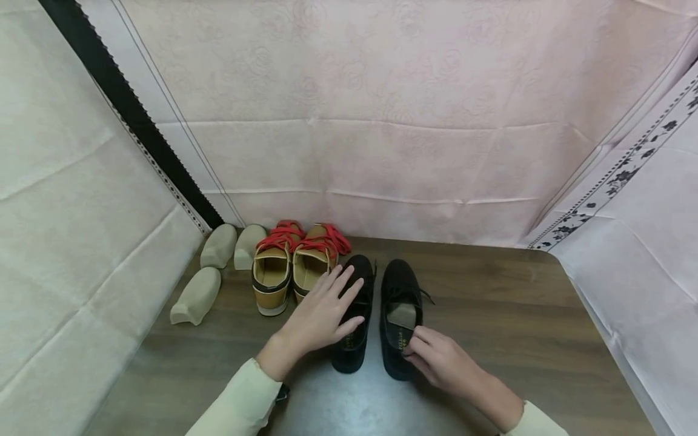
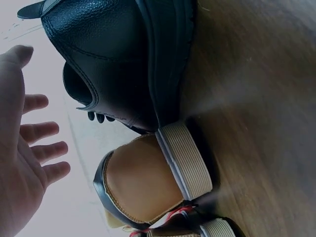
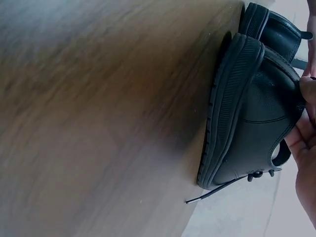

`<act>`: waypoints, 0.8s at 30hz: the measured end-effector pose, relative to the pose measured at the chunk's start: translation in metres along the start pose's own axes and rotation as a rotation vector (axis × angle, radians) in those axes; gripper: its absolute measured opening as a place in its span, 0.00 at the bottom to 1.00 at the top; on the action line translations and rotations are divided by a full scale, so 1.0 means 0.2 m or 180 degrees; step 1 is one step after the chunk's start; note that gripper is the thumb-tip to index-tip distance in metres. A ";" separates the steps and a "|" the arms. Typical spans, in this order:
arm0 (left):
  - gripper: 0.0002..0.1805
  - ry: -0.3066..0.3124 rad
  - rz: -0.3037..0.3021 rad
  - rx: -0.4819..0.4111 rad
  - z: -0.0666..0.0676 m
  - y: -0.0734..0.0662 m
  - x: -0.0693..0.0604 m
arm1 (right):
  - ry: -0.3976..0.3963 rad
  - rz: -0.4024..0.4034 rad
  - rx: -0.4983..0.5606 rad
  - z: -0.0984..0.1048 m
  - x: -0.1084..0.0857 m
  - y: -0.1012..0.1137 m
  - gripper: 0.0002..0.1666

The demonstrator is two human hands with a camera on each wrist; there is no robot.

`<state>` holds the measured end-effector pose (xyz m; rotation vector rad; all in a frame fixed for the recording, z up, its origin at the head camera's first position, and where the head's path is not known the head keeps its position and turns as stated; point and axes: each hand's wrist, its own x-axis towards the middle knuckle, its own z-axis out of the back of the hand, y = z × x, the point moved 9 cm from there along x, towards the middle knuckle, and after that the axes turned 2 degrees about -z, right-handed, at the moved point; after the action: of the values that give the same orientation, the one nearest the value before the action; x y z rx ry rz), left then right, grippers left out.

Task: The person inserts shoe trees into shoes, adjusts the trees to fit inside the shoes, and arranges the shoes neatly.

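- R blk shoe point(image 1: 400, 284): upright on wood floor point(image 1: 491, 315), toe to back sheet point(image 1: 409, 151); grey piece in its throat, can't tell what.
- R hand point(image 1: 444, 357): pinches R blk shoe's collar, outer side nr heel, thumb outside, fingers within.
- L blk shoe point(image 1: 361, 304): just beside R blk shoe, gap btwn; toe same way.
- L hand point(image 1: 324, 315): over L blk shoe, fingers straight & spread, grips nothing; contact can't tell. Hands apart.
- Handling, est.: upper smooth, leather-look, prob. firm at heel, bit of give at collar; thick ribbed sole prob. holds most wt. Not fragile; smooth sides may slip under a light pinch.
- Hold, est.: best at heel collar, thumb out/fingers in, or both sides at midfoot; keep clear of loose lace point(image 1: 428, 297).
- Tan shoes point(image 1: 269, 298), pr., red laces: L of L blk shoe.
- Pale forms point(image 1: 196, 295), qty 3: far L, nr side sheet point(image 1: 82, 242).
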<state>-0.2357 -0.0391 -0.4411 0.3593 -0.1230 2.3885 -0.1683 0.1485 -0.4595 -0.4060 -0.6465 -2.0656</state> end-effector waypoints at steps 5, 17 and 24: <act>0.38 0.0123 -0.0011 -0.0004 -0.02 -0.02 0.03 | -0.0033 -0.0017 -0.0039 0.03 -0.02 -0.02 0.16; 0.41 0.0223 -0.0094 0.0129 -0.04 -0.07 0.07 | -0.0089 -0.0011 -0.0127 0.07 -0.07 -0.06 0.15; 0.41 0.0218 -0.0151 0.0205 -0.04 -0.09 0.08 | -0.0403 0.0267 -0.0177 0.16 -0.12 -0.08 0.08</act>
<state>-0.2377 -0.0136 -0.4445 0.3067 -0.0062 2.3588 -0.1677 0.1907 -0.4507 -0.5901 -0.6371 -1.9933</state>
